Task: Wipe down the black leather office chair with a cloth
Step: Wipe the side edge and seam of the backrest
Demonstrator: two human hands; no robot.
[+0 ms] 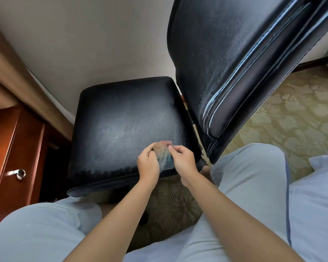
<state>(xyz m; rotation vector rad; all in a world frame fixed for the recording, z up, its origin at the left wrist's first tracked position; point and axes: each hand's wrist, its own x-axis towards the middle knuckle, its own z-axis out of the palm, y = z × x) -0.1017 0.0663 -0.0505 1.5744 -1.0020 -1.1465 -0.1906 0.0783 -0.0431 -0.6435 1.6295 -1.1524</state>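
Observation:
The black leather office chair fills the middle of the head view. Its seat lies flat in front of me, dusty grey across the centre, and its backrest rises at the right. A small bunched cloth, grey with faded red and green patches, sits over the seat's near right corner. My left hand grips the cloth's left side with curled fingers. My right hand pinches its right side between thumb and fingers. Part of the cloth is hidden between the two hands.
A red-brown wooden cabinet with a metal handle stands at the left, close to the seat. A pale wall is behind the chair. Patterned carpet spreads to the right. My knees in light trousers flank the seat's front edge.

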